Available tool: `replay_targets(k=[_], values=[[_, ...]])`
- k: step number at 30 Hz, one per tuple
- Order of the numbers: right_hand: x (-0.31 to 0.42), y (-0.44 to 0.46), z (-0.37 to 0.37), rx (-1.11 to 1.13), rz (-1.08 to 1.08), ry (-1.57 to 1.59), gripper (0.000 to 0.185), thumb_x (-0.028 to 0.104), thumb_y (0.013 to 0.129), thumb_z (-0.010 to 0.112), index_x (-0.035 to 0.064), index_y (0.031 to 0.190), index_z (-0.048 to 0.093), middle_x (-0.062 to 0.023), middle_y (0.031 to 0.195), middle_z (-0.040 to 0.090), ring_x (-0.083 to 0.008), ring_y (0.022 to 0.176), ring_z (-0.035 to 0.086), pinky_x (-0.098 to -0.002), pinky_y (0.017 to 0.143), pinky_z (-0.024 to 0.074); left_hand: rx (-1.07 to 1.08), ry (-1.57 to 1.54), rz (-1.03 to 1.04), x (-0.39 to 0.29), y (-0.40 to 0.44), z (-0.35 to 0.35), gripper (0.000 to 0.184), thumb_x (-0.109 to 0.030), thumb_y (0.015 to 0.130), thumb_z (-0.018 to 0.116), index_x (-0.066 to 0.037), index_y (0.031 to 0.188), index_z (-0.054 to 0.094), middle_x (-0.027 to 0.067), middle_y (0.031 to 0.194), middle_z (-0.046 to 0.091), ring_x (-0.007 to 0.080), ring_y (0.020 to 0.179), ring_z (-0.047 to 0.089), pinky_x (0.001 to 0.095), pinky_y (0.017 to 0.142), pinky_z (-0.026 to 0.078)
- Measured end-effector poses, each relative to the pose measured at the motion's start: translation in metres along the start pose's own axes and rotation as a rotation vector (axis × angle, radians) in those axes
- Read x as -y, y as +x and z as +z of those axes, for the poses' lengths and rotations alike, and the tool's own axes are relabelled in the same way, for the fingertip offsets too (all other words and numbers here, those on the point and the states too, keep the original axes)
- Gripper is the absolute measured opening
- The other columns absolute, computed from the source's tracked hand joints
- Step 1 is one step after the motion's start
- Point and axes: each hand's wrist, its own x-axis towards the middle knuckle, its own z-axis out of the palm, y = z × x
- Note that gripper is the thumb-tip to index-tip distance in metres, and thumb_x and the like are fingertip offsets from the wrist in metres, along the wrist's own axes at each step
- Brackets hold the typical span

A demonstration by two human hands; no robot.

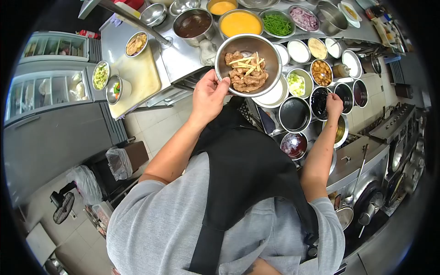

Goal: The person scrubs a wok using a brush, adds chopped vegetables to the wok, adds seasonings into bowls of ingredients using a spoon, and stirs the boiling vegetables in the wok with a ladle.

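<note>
My left hand (210, 96) grips the near-left rim of a steel bowl (222, 46), thumb on the inside edge. Brown pieces of meat (250, 82) fill the bowl, with pale yellow strips (252, 63) strewn on top. Farther right, my right hand (335, 106) is at the edge of a round container with dark, nearly black contents (318, 101). Its fingers are bent together and point into that container; whatever they pinch is too small to make out. Beside it are a pot of dark liquid (294, 113) and a bowl of chopped pale green vegetable (297, 85).
Bowls of yellow liquid (240, 23), cut green beans (277, 24) and sliced onion (303, 19) line the back counter. A cutting board (144, 78) lies at left. The stove with a ladle (350, 198) is at lower right. Glass-doored fridges (48, 94) stand far left.
</note>
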Motion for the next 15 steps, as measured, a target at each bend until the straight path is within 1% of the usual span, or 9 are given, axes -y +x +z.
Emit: replay_targets(k=[1, 3, 4, 7, 9, 11, 12, 13, 15], values=[[0.004, -0.003, -0.004, -0.005, 0.003, -0.003, 0.03, 0.033, 0.087, 0.064, 0.0087, 0.104, 0.073, -0.0126, 0.086, 0.073, -0.0263, 0.075, 0.069, -0.0369, 0.07, 0.0543, 0.006, 0.009, 0.006, 0.002, 0.002, 0.0, 0.02, -0.013, 0.095, 0.06, -0.004, 0.079, 0.052, -0.0032, 0.069, 0.054, 0.0034, 0.062, 0.047, 0.0223, 0.059, 0.045], [0.03, -0.018, -0.018, 0.041, 0.05, -0.168, 0.036, 0.038, 0.086, 0.063, 0.011, 0.108, 0.072, -0.0157, 0.097, 0.072, -0.0368, 0.094, 0.068, -0.0417, 0.087, 0.0519, 0.019, 0.024, 0.011, 0.005, 0.006, -0.002, 0.02, -0.014, 0.094, 0.06, -0.004, 0.079, 0.053, -0.0034, 0.068, 0.054, 0.0034, 0.062, 0.047, 0.0226, 0.059, 0.045], [0.04, -0.023, -0.025, 0.064, 0.049, -0.176, 0.039, 0.04, 0.086, 0.063, 0.0095, 0.11, 0.071, -0.0182, 0.102, 0.071, -0.0377, 0.101, 0.066, -0.0435, 0.089, 0.0516, 0.027, 0.043, 0.014, 0.004, 0.007, -0.001, 0.02, -0.014, 0.094, 0.061, -0.003, 0.079, 0.054, -0.0036, 0.068, 0.054, 0.0034, 0.061, 0.047, 0.0229, 0.059, 0.044], [0.048, -0.032, -0.029, -0.012, 0.001, -0.296, 0.043, 0.041, 0.086, 0.063, 0.008, 0.113, 0.07, -0.0216, 0.103, 0.07, -0.0382, 0.101, 0.066, -0.0442, 0.089, 0.0512, 0.018, 0.04, 0.019, -0.002, 0.006, 0.001, 0.018, -0.015, 0.093, 0.061, -0.002, 0.081, 0.056, -0.0042, 0.066, 0.054, 0.0034, 0.06, 0.047, 0.0233, 0.057, 0.043], [0.055, -0.038, -0.037, -0.039, -0.002, -0.368, 0.042, 0.04, 0.086, 0.065, 0.0126, 0.117, 0.069, -0.02, 0.109, 0.067, -0.0402, 0.104, 0.062, -0.0478, 0.091, 0.0491, 0.015, 0.022, 0.026, -0.001, 0.005, 0.002, 0.018, -0.015, 0.093, 0.061, -0.002, 0.082, 0.057, -0.004, 0.066, 0.054, 0.0039, 0.06, 0.047, 0.0237, 0.056, 0.042], [0.06, -0.039, -0.046, -0.211, -0.082, -0.339, 0.037, 0.037, 0.086, 0.065, 0.0117, 0.113, 0.07, -0.0195, 0.107, 0.068, -0.0381, 0.101, 0.063, -0.0474, 0.089, 0.0488, 0.007, 0.006, 0.03, -0.001, 0.003, 0.0, 0.017, -0.015, 0.093, 0.061, -0.002, 0.083, 0.058, -0.0038, 0.065, 0.054, 0.0043, 0.06, 0.048, 0.024, 0.056, 0.042], [0.058, -0.035, -0.049, -0.255, -0.197, -0.157, 0.03, 0.031, 0.086, 0.066, 0.0092, 0.106, 0.072, -0.0176, 0.104, 0.069, -0.0352, 0.093, 0.065, -0.0448, 0.081, 0.0507, 0.012, 0.073, 0.037, -0.001, 0.001, -0.001, 0.017, -0.015, 0.092, 0.061, -0.002, 0.082, 0.058, -0.0034, 0.065, 0.054, 0.0048, 0.06, 0.048, 0.0244, 0.056, 0.042], [0.104, -0.055, -0.08, -0.215, -0.236, 0.052, 0.02, 0.021, 0.086, 0.068, 0.006, 0.099, 0.072, -0.0149, 0.096, 0.069, -0.0303, 0.083, 0.066, -0.039, 0.074, 0.0516, 0.017, 0.142, 0.042, -0.001, -0.001, -0.003, 0.017, -0.015, 0.092, 0.061, -0.002, 0.082, 0.058, -0.0029, 0.065, 0.054, 0.0054, 0.06, 0.049, 0.0247, 0.056, 0.043], [0.173, -0.086, -0.122, -0.119, -0.418, 0.321, 0.012, 0.011, 0.086, 0.068, 0.0049, 0.096, 0.072, -0.011, 0.092, 0.067, -0.026, 0.073, 0.064, -0.0338, 0.068, 0.051, 0.036, 0.168, 0.039, 0.001, -0.005, -0.007, 0.017, -0.015, 0.091, 0.061, -0.002, 0.082, 0.058, -0.0024, 0.065, 0.054, 0.0059, 0.06, 0.049, 0.025, 0.057, 0.043]])
